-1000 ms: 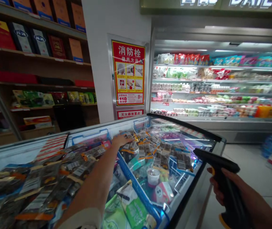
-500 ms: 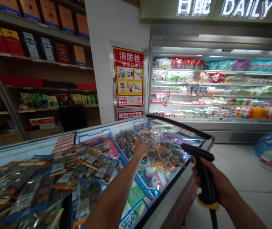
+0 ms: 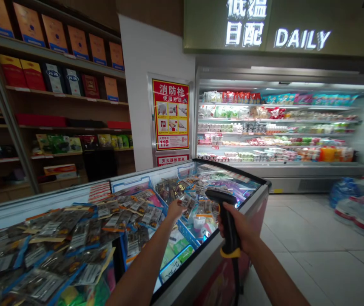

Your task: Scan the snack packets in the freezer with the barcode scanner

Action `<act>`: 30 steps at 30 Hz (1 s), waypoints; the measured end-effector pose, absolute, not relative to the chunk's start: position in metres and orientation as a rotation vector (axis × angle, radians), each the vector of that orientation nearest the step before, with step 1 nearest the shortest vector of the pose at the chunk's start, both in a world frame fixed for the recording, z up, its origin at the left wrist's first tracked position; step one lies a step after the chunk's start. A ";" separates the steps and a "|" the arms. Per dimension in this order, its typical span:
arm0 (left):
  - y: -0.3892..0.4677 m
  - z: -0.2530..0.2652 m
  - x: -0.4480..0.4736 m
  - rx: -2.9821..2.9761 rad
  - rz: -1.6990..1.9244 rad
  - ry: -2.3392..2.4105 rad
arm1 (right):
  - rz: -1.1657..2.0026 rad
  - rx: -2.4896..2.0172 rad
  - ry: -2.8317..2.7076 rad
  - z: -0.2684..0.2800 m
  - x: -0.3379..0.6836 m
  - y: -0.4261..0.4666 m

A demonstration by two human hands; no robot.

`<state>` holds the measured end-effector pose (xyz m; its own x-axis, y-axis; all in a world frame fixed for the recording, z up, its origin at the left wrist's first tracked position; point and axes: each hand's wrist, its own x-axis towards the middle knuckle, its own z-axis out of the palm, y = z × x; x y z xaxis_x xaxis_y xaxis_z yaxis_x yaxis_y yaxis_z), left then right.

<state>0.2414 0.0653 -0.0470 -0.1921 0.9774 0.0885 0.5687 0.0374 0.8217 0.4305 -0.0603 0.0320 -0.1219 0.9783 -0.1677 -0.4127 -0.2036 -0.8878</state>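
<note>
My left hand (image 3: pixel 176 209) is closed on the edge of a small clear snack packet (image 3: pixel 189 205), held over the chest freezer's glass top. My right hand (image 3: pixel 237 227) is wrapped around the grip of a black and yellow handheld barcode scanner (image 3: pixel 228 221). The scanner's head points left, toward the packet, and a cable hangs from its handle. Many similar packets (image 3: pixel 83 225) with dark contents, white labels and orange or blue edges lie spread to the left of my left arm. Others lie beyond my left hand.
The chest freezer (image 3: pixel 252 208) holds blue baskets (image 3: pixel 185 231) with packaged goods. Behind stands a lit open refrigerator (image 3: pixel 277 170) with stocked shelves. Boxed goods fill a wooden shelf unit (image 3: pixel 63 91) at left. Wrapped water bottles (image 3: pixel 360 208) stand on the floor at right.
My left hand has gone from reaching among the packets to holding one, drawn back toward me. The scanner in my right hand has moved left, closer to it. The view has shifted.
</note>
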 end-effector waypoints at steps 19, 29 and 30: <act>0.024 -0.028 0.186 1.373 1.363 1.812 | 1.763 -0.944 -0.912 0.049 0.370 -0.075; 0.012 -0.001 0.116 1.294 1.321 2.262 | 1.704 -0.984 -0.929 0.054 0.363 -0.075; 0.012 0.002 0.109 1.287 1.323 2.303 | 1.699 -0.985 -0.927 0.053 0.364 -0.075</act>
<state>0.1092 0.0121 0.0022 -0.6053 0.7590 0.2398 0.5894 0.2250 0.7758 0.3638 -0.0748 0.0534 -0.2432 0.9483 -0.2036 -0.3420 -0.2803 -0.8969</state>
